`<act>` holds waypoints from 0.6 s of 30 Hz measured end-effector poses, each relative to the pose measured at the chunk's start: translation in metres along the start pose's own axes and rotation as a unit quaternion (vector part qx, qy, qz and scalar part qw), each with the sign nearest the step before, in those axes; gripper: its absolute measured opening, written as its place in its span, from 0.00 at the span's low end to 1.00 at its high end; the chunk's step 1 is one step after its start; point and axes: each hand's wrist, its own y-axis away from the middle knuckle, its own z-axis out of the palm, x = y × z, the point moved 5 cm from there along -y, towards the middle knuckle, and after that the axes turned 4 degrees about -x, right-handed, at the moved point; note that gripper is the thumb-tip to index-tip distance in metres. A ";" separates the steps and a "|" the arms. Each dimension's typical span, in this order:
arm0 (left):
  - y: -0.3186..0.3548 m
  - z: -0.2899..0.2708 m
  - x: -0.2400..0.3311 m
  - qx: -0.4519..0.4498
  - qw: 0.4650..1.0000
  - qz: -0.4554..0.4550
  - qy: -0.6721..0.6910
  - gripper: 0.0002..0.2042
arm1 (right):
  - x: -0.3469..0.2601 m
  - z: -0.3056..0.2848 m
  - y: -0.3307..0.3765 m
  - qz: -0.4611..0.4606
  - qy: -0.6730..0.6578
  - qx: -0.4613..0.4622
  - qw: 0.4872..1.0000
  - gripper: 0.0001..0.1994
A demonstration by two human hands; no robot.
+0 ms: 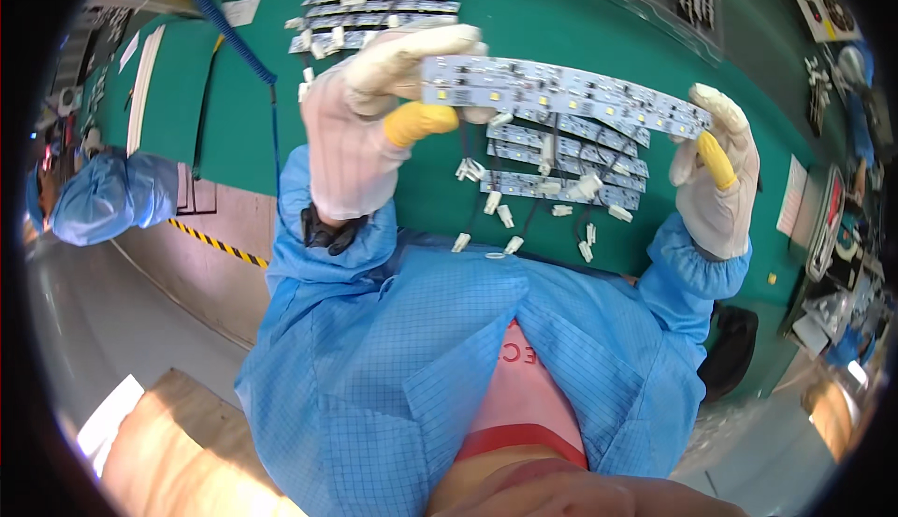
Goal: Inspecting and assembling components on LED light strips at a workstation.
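A long LED circuit board (571, 93) is held up in front of me, its component side with small yellow LEDs facing me. My left hand (365, 115), in a white glove with a yellow thumb tip, pinches the board's left end. At the right end, my right hand (722, 162) grips it between gloved fingers and a yellow-tipped thumb. Below and behind it, several similar LED boards (561, 183) with dark wires and white connectors (589, 185) lie on the green mat (449, 213). A dark strap (332, 234) circles my left wrist.
Another group of LED boards (379, 10) lies at the back left. A blue coiled cord (220, 17) hangs left of my arm. Clear plastic trays (636, 3) stand at the back. A co-worker's blue sleeve (117, 194) is at far left; papers (792, 194) and tools lie right.
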 end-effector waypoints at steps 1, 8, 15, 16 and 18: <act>0.001 -0.001 0.001 0.001 1.000 0.020 -0.025 0.31 | 0.004 0.001 -0.002 0.002 -0.021 0.001 1.000 0.30; -0.003 -0.003 -0.001 0.022 0.999 -0.024 -0.003 0.23 | 0.002 0.004 -0.001 -0.017 0.029 0.009 0.999 0.26; -0.013 -0.014 -0.015 0.031 0.971 -0.116 -0.208 0.24 | -0.017 0.027 0.008 -0.066 -0.004 -0.043 0.997 0.24; -0.012 -0.012 -0.016 0.033 0.974 -0.117 -0.193 0.24 | -0.017 0.025 0.008 -0.065 0.001 -0.033 0.997 0.24; -0.015 -0.008 -0.017 0.018 0.965 -0.120 -0.234 0.28 | -0.012 0.021 0.005 -0.029 -0.001 -0.036 0.999 0.21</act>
